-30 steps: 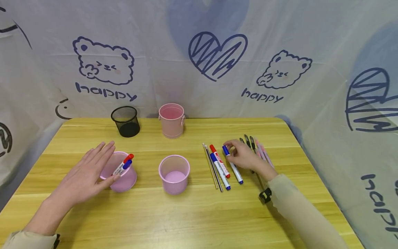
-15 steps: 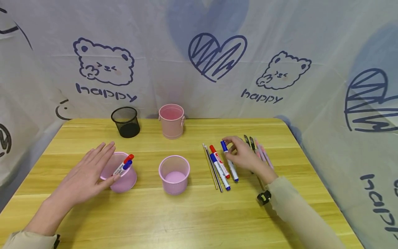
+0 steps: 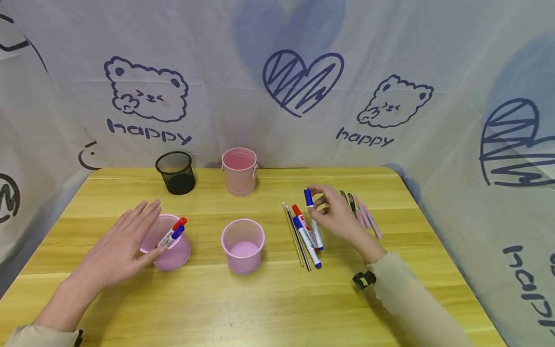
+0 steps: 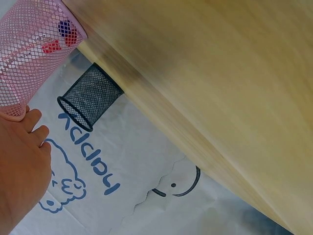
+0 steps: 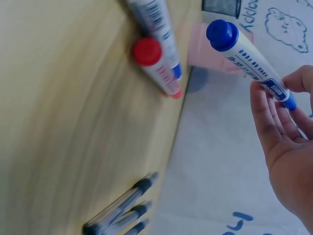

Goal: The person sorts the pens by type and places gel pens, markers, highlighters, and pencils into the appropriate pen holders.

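Note:
My right hand (image 3: 338, 214) pinches a blue-capped whiteboard marker (image 5: 254, 63) between thumb and fingers. It is raised off the table, its large cap pointing away from the palm. Just left of it on the table lie a red whiteboard marker (image 3: 297, 210), another blue whiteboard marker (image 3: 307, 240) and two pencils (image 3: 294, 236). My left hand (image 3: 114, 243), fingers extended and thumb spread, touches the side of a pink mesh cup (image 3: 172, 259). In that cup lean a red-capped marker (image 3: 179, 223) and a blue-capped one (image 3: 177, 233).
A second pink cup (image 3: 244, 260) stands mid-table. Behind are a black mesh cup (image 3: 178, 180) and a pink bucket (image 3: 240, 180). Black pens (image 3: 352, 202) and pastel pens (image 3: 370, 221) lie right of my right hand. A printed cloth (image 3: 225, 96) hangs behind the table (image 3: 243, 313).
The right hand has shifted left and raised the blue marker, bringing it over beside the red one. The left hand stays at the pink cup.

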`<state>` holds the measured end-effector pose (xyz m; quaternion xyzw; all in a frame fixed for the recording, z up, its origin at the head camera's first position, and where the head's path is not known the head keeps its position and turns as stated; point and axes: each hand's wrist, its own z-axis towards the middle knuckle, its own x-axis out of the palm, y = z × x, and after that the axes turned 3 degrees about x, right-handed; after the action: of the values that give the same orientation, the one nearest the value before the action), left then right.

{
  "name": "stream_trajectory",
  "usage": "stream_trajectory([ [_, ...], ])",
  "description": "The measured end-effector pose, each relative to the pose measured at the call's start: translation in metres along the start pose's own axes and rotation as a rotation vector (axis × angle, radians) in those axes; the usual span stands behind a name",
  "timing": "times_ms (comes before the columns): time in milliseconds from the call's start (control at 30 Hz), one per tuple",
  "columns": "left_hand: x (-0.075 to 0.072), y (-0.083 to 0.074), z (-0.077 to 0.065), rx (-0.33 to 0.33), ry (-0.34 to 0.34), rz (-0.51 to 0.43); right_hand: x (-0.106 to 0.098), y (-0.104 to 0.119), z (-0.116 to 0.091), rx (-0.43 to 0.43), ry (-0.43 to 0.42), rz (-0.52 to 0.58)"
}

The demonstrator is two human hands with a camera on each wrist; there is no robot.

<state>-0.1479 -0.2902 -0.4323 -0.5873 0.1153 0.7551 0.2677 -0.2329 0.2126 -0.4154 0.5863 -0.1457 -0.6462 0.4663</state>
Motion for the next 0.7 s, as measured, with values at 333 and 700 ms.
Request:
stream_trajectory([
  [333, 0.001, 0.0, -0.001, 0.002, 0.007, -0.007, 0.006, 0.025, 0.001, -0.074, -0.079, 0.096],
  [700, 0.002, 0.0, -0.001, 0.015, -0.01, -0.002, 0.011, 0.049, 0.006, -0.152, -0.158, 0.165],
])
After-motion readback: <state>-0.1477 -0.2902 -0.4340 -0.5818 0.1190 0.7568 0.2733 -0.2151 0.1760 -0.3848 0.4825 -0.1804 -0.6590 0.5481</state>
